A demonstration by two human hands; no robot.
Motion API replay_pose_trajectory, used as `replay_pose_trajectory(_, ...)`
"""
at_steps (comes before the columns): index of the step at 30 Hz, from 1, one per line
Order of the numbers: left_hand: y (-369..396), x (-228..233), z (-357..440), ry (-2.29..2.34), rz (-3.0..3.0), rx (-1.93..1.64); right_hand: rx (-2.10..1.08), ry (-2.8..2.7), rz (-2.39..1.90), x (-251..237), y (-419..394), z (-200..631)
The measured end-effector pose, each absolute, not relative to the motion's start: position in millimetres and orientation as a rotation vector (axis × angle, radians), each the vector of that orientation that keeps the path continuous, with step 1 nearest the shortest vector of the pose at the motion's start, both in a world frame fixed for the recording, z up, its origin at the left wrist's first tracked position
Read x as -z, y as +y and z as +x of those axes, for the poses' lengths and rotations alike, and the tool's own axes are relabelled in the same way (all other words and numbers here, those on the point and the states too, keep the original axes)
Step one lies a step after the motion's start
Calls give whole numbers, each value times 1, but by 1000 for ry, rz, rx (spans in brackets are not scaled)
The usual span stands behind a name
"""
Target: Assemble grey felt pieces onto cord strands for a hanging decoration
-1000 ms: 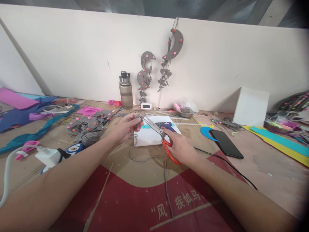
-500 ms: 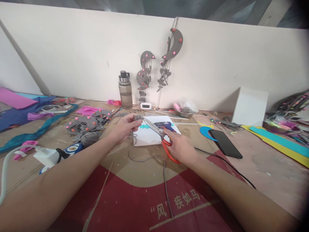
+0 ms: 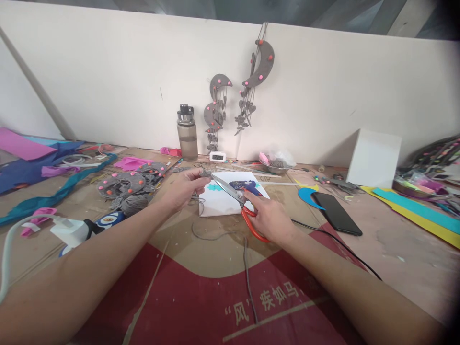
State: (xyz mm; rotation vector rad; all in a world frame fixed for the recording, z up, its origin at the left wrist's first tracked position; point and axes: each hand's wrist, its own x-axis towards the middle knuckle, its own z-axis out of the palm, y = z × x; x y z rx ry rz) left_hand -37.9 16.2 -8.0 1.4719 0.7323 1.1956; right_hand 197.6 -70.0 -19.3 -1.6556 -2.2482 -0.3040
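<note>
My left hand (image 3: 184, 190) pinches a small grey piece of yarn or felt (image 3: 206, 173) between thumb and fingers; its exact shape is too small to tell. Wrapped round the red handles of a pair of scissors (image 3: 227, 189) is my right hand (image 3: 272, 216). The scissor blades point up and left, with their tips at the grey piece, and look nearly closed. Beneath them lies a white sheet (image 3: 219, 207) with turquoise and dark blue shapes on it. A loose grey strand (image 3: 247, 273) trails over the cardboard below my hands.
Grey crescents with pink and orange dots (image 3: 124, 186) lie left, near a white plug (image 3: 70, 235). A water bottle (image 3: 187, 136) and a small clock (image 3: 217, 156) stand against the wall, where crescent hangings (image 3: 264, 64) hang. A black phone (image 3: 338, 213) lies right.
The scissor blades look closer together than before. Both hands stay in nearly the same place, and the view has shifted very slightly.
</note>
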Motion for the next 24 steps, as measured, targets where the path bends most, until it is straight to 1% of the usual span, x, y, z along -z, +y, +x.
replay_pose_trajectory(8,15,8,-39,721,1488,-1144,267,-2250,-1663,18,-70,197)
replay_pose_trajectory(13,17,9,-40,727,1471,-1172,222,-2241,-1644,19,-69,198)
replay_pose_trajectory(20,13,4,-37,636,1357,-1056,158,-2191,-1584,21,-66,200)
replay_pose_trajectory(24,15,5,-36,592,1300,-1087,217,-2169,-1596,17,-66,200)
